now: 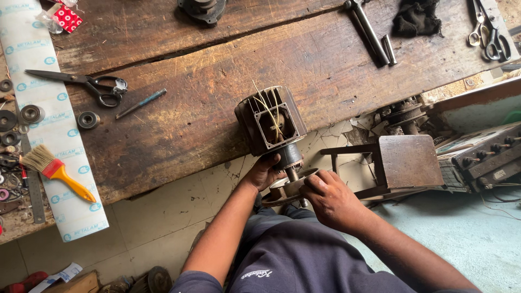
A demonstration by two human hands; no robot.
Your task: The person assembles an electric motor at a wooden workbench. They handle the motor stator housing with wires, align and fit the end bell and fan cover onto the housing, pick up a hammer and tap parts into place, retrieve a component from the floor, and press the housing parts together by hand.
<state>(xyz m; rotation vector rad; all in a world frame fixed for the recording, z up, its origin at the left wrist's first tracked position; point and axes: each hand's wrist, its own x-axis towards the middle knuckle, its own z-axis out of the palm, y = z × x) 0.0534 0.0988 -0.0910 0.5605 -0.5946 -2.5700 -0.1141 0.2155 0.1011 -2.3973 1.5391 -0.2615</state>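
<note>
Person is sitting at the edge of a worn wooden workbench [179,125], working on an electric motor [270,120]. Dark square motor housing is resting on the bench edge, open end facing up, thin yellowish wires [267,108] sticking out of it. Shaft end with a dark cylindrical hub [289,155] is hanging over the edge toward the person's lap.

Left hand [262,172] is gripping under the hub, fingers curled around it just below the housing. Right hand [331,201] is closing over the rim of a round metal end cover [290,187] sitting on the shaft just below the hub; thumb pressing on the rim's top. Both hands are holding parts, none open.

On the bench to the left: black-handled scissors [81,82], a blue-grey pen-like tool [141,103], a bearing [88,120]. A white printed insulation sheet [51,119] is lying along the left side, with a yellow-and-red-handled paintbrush [57,171] on it and more bearings and washers beside it. Far side: a metal bar tool [369,32], a black rag [417,17], more scissors [491,32].

A small rusty metal stool [401,163] is standing on the floor right of the hands.
</note>
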